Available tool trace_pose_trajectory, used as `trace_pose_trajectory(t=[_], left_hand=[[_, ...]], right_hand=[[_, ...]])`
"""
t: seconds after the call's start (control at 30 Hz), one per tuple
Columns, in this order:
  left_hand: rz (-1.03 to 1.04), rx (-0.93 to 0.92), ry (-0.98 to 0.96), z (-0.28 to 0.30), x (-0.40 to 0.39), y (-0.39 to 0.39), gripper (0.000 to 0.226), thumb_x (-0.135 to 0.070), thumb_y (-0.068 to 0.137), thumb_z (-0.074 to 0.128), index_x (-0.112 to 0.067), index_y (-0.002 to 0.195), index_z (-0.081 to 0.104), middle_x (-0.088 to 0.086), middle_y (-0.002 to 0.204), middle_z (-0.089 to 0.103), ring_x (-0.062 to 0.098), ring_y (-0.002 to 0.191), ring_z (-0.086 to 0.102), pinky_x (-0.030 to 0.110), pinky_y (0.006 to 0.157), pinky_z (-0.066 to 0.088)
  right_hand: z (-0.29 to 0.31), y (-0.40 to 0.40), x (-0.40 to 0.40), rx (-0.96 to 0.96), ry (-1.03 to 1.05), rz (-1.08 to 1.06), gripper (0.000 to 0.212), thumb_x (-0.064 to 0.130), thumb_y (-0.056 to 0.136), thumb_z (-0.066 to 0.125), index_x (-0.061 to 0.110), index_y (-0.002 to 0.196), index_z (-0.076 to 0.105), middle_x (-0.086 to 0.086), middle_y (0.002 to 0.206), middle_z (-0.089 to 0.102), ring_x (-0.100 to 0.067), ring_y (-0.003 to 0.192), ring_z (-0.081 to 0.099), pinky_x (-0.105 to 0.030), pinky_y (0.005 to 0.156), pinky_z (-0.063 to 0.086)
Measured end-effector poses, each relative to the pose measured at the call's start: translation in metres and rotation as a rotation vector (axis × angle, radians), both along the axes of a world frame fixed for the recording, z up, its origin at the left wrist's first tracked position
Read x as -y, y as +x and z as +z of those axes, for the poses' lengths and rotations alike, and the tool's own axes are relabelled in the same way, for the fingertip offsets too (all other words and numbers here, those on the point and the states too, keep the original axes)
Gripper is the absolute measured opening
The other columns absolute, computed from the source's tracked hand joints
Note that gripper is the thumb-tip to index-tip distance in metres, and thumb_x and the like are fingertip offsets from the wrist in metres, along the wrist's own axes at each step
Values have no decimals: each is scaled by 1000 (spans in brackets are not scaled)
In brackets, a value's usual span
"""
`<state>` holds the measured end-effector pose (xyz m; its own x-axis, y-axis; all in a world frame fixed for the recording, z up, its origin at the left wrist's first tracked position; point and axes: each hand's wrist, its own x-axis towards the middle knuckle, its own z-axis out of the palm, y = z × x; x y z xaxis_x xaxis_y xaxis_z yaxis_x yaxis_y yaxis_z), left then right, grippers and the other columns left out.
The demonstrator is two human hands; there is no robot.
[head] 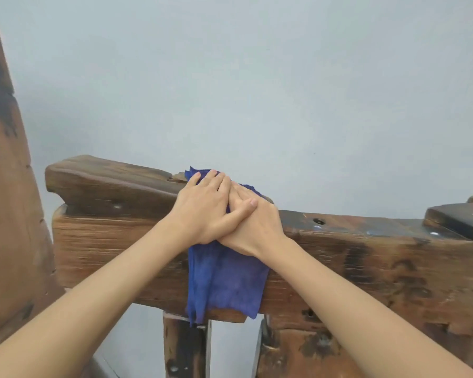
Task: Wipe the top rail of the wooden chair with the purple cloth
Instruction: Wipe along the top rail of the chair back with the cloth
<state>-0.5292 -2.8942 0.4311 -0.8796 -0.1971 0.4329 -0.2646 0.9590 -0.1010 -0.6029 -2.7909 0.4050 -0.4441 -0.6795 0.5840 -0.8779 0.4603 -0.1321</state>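
While my left hand (202,208) lies flat over my right hand (253,227), both press the cloth (225,279) on the rail (366,241) near its left end. The rail runs sideways, so most bare wood lies to my right.

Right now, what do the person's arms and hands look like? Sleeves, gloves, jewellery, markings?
Both forearms are bare as far as the frame shows: no sleeves in view. The left hand and right hand wear no gloves. No rings, watch, bracelets or markings show on either. The visible fingernails are short and unpainted.
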Motion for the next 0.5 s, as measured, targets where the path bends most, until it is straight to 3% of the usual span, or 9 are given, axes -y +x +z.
trace_pose_trajectory(t=[0.1, 0.2, 0.27, 0.37, 0.5], left_hand=[[-28, 15, -19, -2, -27, -22, 109, -79, 82, -1, -5, 145, 49, 8, 147, 58, 22, 144, 43, 44, 124, 19], [-22, 43, -27, -5, -48, -39, 115, -80, 78, -4, -4, 149, 44, 11, 153, 53, 22, 146, 43, 43, 124, 21], [-27, 64, -25, -7, -62, -50, 118, -80, 76, -7, -3, 149, 45, 11, 155, 51, 22, 147, 40, 43, 124, 21], [-44, 96, -52, -8, -79, -63, 116, -76, 76, -10, -5, 140, 54, 10, 147, 58, 23, 144, 43, 42, 121, 22], [-73, 99, -67, -17, -106, -78, 97, -71, 90, -2, -8, 106, 69, 10, 116, 72, 24, 130, 54, 43, 121, 21]], right_hand=[[-5, -17, -28, 56, 20, -12, 88, 62, 86, 57, 27, 161, 28, 9, 166, 34, -9, 154, 27, -33, 122, 31], [-9, -31, -47, 137, 73, -29, 94, 67, 87, 55, 31, 164, 15, 11, 171, 20, -7, 157, 16, -39, 121, 31], [-11, -39, -61, 134, 104, -49, 95, 70, 86, 53, 33, 164, 13, 10, 170, 24, -10, 155, 25, -44, 116, 38], [-9, -45, -81, 87, 158, -58, 89, 76, 82, 51, 37, 158, 26, 12, 153, 47, -15, 134, 52, -42, 100, 49], [-6, -58, -115, 108, 235, -23, 78, 73, 85, 51, 41, 154, 36, 18, 151, 49, -9, 139, 47, -41, 104, 49]])
